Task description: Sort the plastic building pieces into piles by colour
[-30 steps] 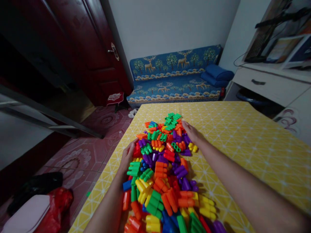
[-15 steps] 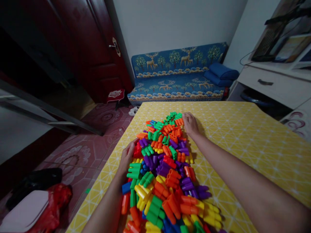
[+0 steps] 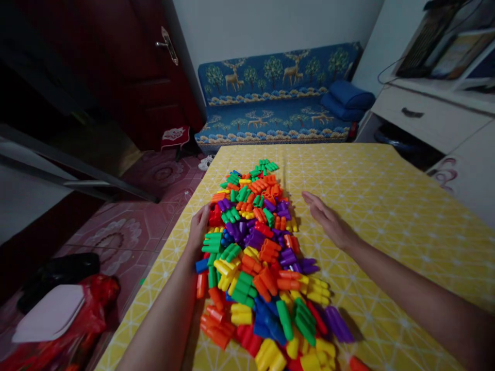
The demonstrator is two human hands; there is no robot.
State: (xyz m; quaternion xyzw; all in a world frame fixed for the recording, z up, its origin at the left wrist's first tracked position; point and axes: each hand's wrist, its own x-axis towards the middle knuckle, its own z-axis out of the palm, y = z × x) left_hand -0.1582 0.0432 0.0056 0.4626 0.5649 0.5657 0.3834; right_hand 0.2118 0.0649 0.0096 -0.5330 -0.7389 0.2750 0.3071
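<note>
A long heap of plastic building blocks (image 3: 247, 234), shaped like joined bullets in green, orange, purple, yellow, red and blue, stretches along the left part of the table (image 3: 371, 206). My left hand (image 3: 199, 224) rests against the heap's left side, beside some red blocks (image 3: 215, 215); its fingers are extended, some hidden by the blocks. To the right of the heap, my right hand (image 3: 327, 219) is held apart from the blocks with fingers stretched out and nothing in it. At the far end lie green blocks (image 3: 266, 165).
Beyond the table stands a blue sofa (image 3: 266, 121) with deer patterns. A small red stool (image 3: 176, 136) is by the dark red door (image 3: 131, 67). Left on the floor are a red plastic bag (image 3: 98, 304) and a pale lid-like panel (image 3: 50, 314). A white cabinet (image 3: 433, 113) stands at right.
My right hand has left the far right end of the heap and moved back toward me, away from the blocks. My left hand stays at the left side. The view has tipped downward.
</note>
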